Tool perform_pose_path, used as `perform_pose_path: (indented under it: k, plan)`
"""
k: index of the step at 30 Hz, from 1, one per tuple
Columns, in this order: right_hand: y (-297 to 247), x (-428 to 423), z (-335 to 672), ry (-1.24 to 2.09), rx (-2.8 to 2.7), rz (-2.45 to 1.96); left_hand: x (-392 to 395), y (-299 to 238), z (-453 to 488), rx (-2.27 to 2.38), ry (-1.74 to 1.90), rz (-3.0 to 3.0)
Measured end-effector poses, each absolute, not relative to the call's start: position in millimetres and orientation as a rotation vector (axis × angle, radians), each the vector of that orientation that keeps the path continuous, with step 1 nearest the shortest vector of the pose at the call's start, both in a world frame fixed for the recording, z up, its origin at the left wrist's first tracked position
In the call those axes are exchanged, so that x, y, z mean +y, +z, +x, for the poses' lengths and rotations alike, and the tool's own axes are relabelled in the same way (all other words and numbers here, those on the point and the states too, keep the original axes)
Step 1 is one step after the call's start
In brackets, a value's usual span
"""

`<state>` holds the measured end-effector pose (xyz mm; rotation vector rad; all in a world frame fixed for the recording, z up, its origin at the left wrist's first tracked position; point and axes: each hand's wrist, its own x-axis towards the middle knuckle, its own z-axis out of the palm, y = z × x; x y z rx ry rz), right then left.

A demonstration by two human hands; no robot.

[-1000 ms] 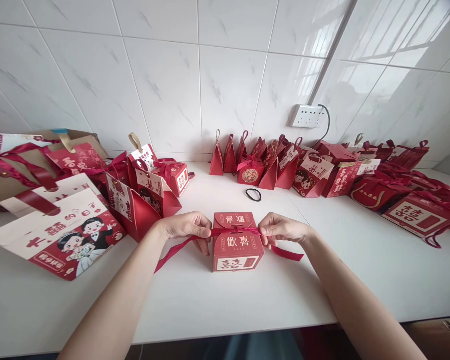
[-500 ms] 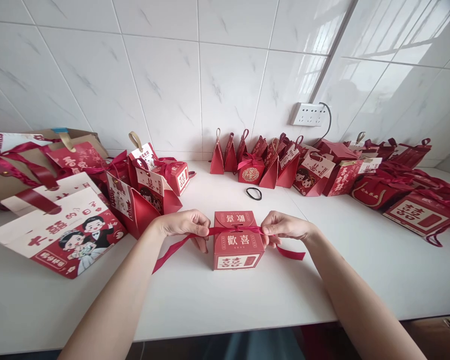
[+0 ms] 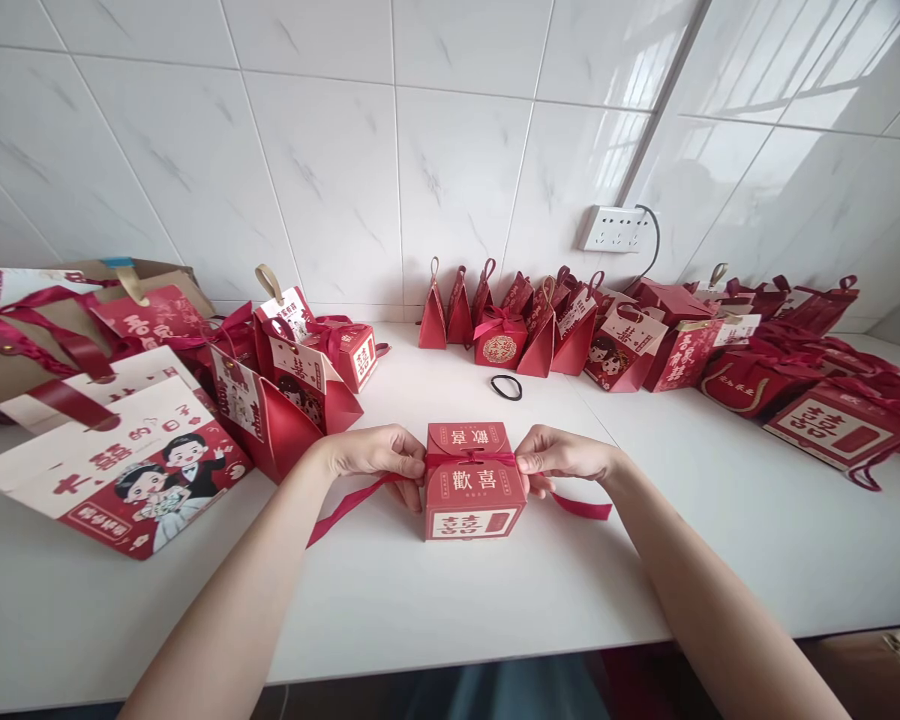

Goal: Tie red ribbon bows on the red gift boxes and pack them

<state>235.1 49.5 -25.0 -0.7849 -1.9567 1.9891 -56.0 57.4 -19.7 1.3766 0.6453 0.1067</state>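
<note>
Movement: left hand [image 3: 386,456] sits closer in to the box than half a second ago; right hand [image 3: 566,456] is in slightly too.
Red box [image 3: 474,490]: upright at the middle of a white counter [image 3: 450,620], between the hands, with pale Chinese characters on its top and front.
Ribbon [image 3: 351,508]: dark red, running across the box top, its loose tails trailing out past both hands.
Left grip: thumb and fingers pinch the ribbon right at the box's left edge.
Right grip: thumb and fingers pinch it at the right edge.
Beyond the box: a thin black loop [image 3: 506,388] lies flat; behind it stand small red boxes with loop handles [image 3: 501,340].
Left side: a paper bag with a cartoon couple [image 3: 157,480].
Right side: ribboned red boxes [image 3: 832,425] crowd together.
</note>
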Motion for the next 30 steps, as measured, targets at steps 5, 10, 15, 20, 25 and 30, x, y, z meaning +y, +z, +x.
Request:
perform_pose_path:
  k: [5, 10, 15, 20, 25, 30]
  plan:
    - [-25, 48, 233, 1.962, -1.953, -0.780, 56, -19, -54, 0.640, 0.124, 1.387]
    - [-22, 47, 234, 1.910, -1.973, -0.781, 55, -14, -55, 0.668, 0.136, 1.412]
    - [-15, 45, 240, 1.810, -1.936, -0.811, 52, -5, -61, 0.664, 0.178, 1.441]
    - [-7, 39, 241, 1.599, -1.795, -0.677, 47, 5, -65, 0.672, 0.254, 1.408]
    - [-3, 31, 231, 1.479, -1.758, -0.586, 45, 7, -62, 0.629, 0.240, 1.429]
    - [-5, 22, 216, 1.321, -1.836, -0.548, 46, 4, -60, 0.618, 0.256, 1.428]
